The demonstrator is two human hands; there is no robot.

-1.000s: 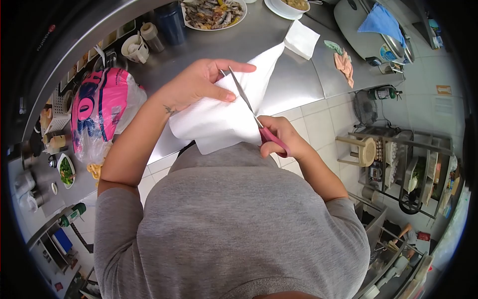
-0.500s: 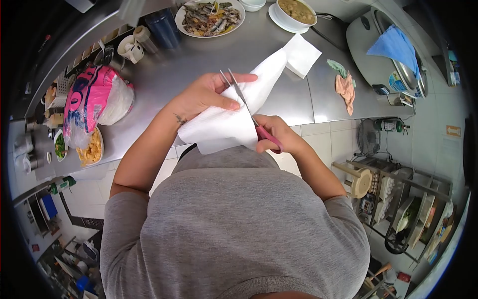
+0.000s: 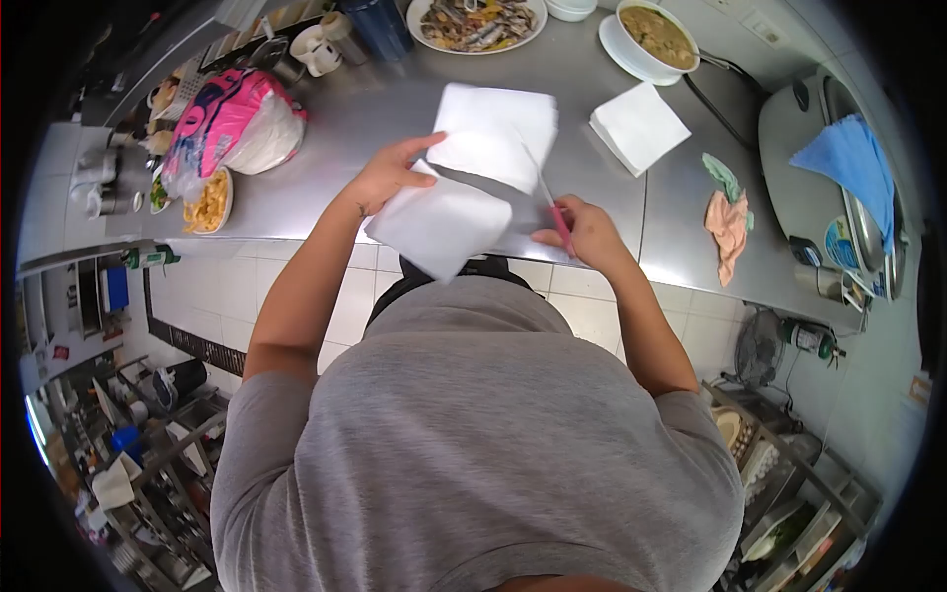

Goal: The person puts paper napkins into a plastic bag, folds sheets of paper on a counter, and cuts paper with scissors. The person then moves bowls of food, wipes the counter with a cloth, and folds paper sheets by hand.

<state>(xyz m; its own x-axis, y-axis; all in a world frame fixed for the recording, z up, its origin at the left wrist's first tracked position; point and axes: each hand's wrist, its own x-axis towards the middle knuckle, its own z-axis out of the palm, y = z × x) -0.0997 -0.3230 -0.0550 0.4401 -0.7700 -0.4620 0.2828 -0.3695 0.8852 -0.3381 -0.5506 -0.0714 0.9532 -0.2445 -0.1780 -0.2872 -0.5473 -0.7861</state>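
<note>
My left hand (image 3: 393,178) grips two pieces of white paper towel that are apart from each other. The upper piece (image 3: 493,133) extends from the index finger out over the counter. Under the thumb, the lower piece (image 3: 444,222) hangs toward my body, slightly blurred. My right hand (image 3: 590,235) is closed around the pink handle of a pair of scissors (image 3: 563,229). Its thin blades point up and left, close to the right edge of the upper piece. Blur hides whether the blades touch the paper.
On the steel counter (image 3: 355,128) lie a square stack of white paper towel (image 3: 641,128) and crumpled cloths (image 3: 728,222). A plate of fish (image 3: 478,25), a bowl of soup (image 3: 656,39), a pink plastic bag (image 3: 232,123) and a rice cooker (image 3: 809,158) stand around.
The single paper towel between the hands is now in two separate pieces. My right hand with the scissors has moved right and the blades have turned more upright. The camera view has shifted.
</note>
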